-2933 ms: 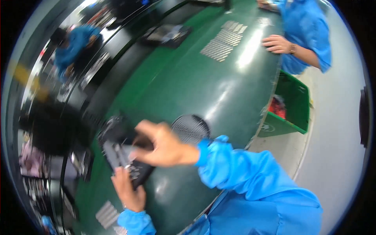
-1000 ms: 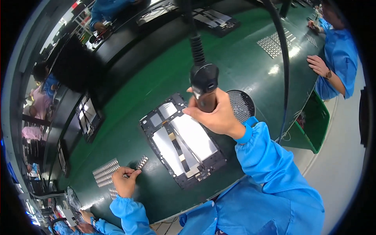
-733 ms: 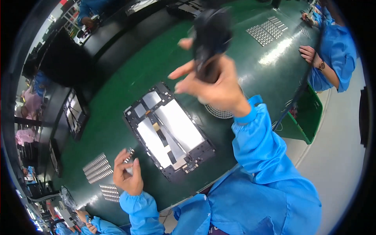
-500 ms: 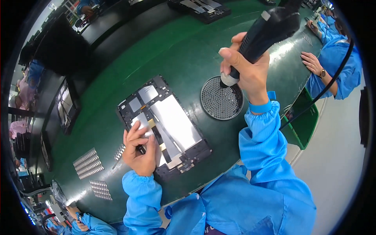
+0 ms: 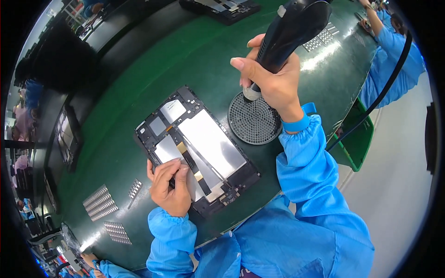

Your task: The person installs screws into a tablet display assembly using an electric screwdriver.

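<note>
An opened tablet [image 5: 197,150] lies back-up on the green table [image 5: 139,74]; no lit screen shows, only its black frame with silvery plates inside. A second such black unit [image 5: 222,7] lies at the table's far edge. A dark flat panel [image 5: 72,136] rests at the left. No packages, labels or signs can be made out.

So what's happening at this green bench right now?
A person in a blue coat is working on an opened tablet lying on the green table. The left hand presses down on the tablet's lower left part. The right hand holds a black electric screwdriver, its tip down on a round perforated tray beside the tablet. Small strips of parts lie off to the left.
</note>
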